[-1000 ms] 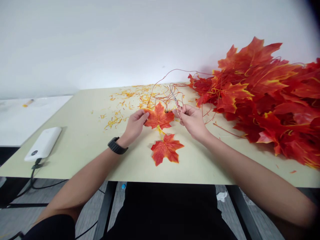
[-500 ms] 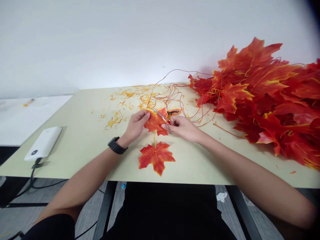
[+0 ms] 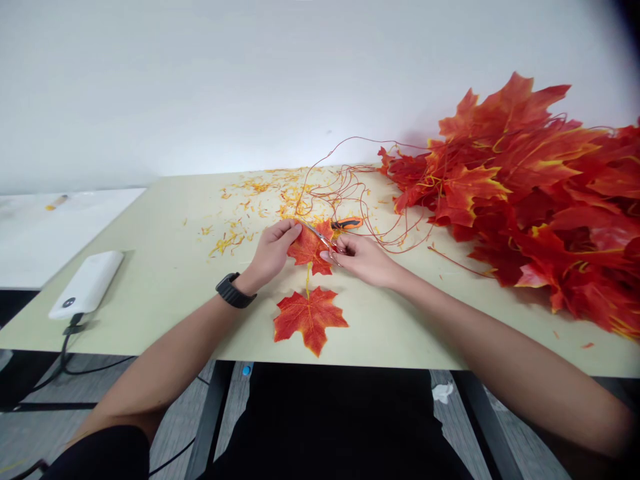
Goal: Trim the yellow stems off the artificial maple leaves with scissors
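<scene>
Between thumb and fingers, my left hand (image 3: 273, 251) pinches the left edge of a red-orange artificial maple leaf (image 3: 306, 249). My right hand (image 3: 361, 257) is closed on small scissors (image 3: 320, 235), whose blades lie across the upper part of that leaf. The scissors' handles are partly hidden by my fingers. A second artificial leaf (image 3: 310, 319) lies flat nearer the table edge, with a yellow stem at its top reaching toward the held leaf. Just beyond my right hand rests a tool with an orange and black handle (image 3: 347, 223).
A large heap of red artificial leaves (image 3: 520, 193) fills the right side. Thin reddish cords (image 3: 345, 187) run from it among yellow trimmings (image 3: 263, 188). On the left lies a white power bank (image 3: 87, 285) with a black cable (image 3: 65, 350). A white wall (image 3: 250, 87) stands behind the table.
The scissors' blades have closed together and shifted slightly left over the held leaf. The lower leaf has slid a little toward the left and the table edge. Both grips remain.
</scene>
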Available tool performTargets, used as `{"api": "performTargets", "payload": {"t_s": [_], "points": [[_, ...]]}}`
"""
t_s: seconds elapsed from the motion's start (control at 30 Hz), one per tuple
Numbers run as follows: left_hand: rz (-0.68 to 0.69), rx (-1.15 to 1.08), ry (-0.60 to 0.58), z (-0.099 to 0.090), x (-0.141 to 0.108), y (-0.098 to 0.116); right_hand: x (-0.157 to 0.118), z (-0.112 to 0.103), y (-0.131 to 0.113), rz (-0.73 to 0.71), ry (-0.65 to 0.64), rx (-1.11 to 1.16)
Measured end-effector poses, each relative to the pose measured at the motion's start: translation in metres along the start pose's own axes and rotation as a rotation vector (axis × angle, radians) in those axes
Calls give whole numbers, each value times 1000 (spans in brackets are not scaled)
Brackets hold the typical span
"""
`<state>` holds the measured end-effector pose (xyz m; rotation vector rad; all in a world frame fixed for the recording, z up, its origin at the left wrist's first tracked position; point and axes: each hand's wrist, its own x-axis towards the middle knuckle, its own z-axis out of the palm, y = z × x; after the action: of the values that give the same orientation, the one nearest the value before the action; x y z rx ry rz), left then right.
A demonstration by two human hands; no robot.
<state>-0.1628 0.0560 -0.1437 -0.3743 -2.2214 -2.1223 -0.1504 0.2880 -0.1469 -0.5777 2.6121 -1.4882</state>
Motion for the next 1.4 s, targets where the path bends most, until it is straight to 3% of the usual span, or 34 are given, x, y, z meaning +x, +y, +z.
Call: {"api": "performTargets", "payload": {"t_s": [0.9, 1.4], "points": [[-10, -13, -24, 1, -2, 2, 1, 4, 4, 21, -46, 97], [9, 22, 0, 1, -1, 4, 3, 2, 10, 17, -10, 145]]}}
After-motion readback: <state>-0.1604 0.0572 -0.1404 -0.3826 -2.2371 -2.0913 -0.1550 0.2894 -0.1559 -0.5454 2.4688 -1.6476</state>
